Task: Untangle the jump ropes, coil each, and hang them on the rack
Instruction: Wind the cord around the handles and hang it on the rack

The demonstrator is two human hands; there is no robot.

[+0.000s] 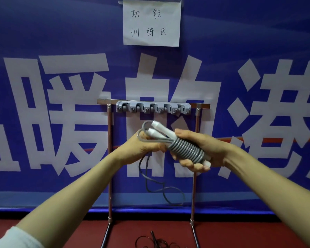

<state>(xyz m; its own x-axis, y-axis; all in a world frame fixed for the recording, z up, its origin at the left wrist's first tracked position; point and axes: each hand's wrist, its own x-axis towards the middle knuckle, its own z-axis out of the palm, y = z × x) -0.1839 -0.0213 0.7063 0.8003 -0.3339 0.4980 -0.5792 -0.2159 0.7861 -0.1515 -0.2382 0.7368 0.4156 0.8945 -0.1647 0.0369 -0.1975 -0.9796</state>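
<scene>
Both my hands grip the grey rope (184, 149), right hand (210, 146) round its part-wound coil, left hand (147, 145) on the slack; the rack (153, 107) holds nothing, the dark rope (156, 242) lies tangled below.

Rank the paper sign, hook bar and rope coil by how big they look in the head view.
1. Paper sign.
2. Hook bar and rope coil: look about alike; coil is nearer the camera, so unranked.
</scene>
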